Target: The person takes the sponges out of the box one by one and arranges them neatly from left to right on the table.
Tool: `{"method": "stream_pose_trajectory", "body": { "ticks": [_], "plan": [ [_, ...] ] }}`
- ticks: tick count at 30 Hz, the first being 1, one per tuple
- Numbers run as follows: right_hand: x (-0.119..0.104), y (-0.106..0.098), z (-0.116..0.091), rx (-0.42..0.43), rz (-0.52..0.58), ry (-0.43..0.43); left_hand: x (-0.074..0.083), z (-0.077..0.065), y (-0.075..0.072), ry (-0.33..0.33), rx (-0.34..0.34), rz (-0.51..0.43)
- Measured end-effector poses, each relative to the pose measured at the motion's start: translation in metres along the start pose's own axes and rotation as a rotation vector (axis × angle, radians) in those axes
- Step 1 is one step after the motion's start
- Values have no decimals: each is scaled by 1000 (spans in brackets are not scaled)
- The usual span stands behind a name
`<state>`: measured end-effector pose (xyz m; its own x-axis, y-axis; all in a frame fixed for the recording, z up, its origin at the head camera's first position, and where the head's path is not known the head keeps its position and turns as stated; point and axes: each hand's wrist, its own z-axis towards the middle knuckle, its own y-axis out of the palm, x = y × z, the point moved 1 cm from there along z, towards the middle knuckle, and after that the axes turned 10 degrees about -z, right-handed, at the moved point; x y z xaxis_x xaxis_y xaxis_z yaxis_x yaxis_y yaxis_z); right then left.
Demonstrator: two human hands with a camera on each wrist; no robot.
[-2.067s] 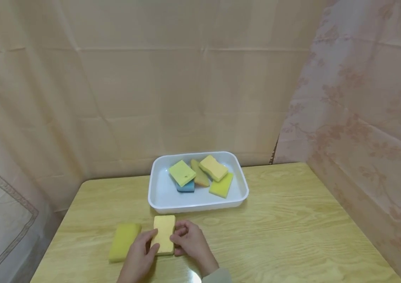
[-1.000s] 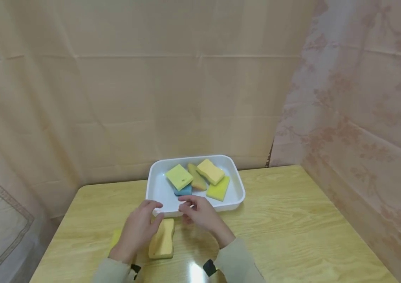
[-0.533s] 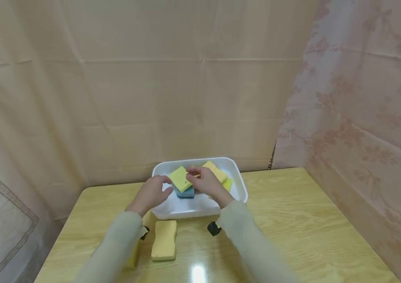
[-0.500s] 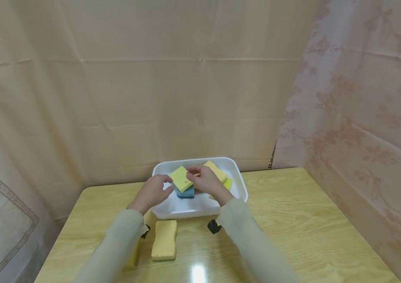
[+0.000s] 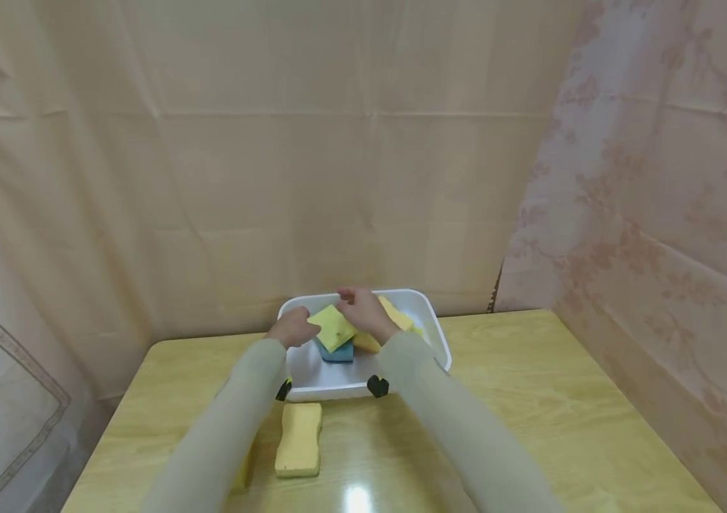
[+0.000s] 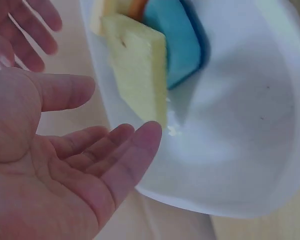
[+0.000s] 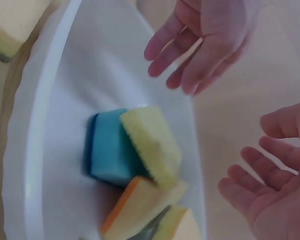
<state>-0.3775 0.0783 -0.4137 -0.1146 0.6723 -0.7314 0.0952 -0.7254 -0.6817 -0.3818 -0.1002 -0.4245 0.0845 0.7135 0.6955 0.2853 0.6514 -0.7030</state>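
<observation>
Both hands are over the white tray (image 5: 325,392), one on each side of a lime-yellow sponge (image 5: 332,329). That sponge lies tilted on a blue sponge (image 5: 339,353) in the tray. My left hand (image 5: 290,328) is at its left, fingers loosely bent and holding nothing; in the left wrist view the index fingertip (image 6: 149,135) overlaps the sponge's corner. Palm turned inward, my right hand (image 5: 364,313) hovers at the tray's far side with nothing in its fingers. Beside the pair lie a tan sponge (image 7: 140,200) with an orange edge and a pale yellow sponge (image 5: 396,313).
On the wooden table (image 5: 530,413), a wavy-sided yellow sponge (image 5: 299,440) lies in front of the tray. Another yellow sponge (image 5: 243,474) is mostly hidden by the left sleeve. A beige curtain (image 5: 337,178) hangs directly behind the tray.
The hands have let go of the wavy-sided sponge on the table and moved forward over the tray, reaching its far side. The sponges in the tray keep nearly the same arrangement.
</observation>
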Motion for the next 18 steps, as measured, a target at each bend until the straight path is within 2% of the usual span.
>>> {"method": "stream_pose_trajectory", "body": {
  "ticks": [4, 9, 14, 18],
  "plan": [
    [4, 0, 9, 18, -15, 30, -3, 7, -3, -96, -5, -52],
    [11, 4, 14, 13, -101, 33, -9, 11, 2, -174, 7, -135],
    [16, 6, 16, -27, -168, 53, -8, 14, 5, -227, 6, -213],
    [17, 7, 15, -62, -182, 54, -5, 15, 9, -239, 16, -255]
  ]
}}
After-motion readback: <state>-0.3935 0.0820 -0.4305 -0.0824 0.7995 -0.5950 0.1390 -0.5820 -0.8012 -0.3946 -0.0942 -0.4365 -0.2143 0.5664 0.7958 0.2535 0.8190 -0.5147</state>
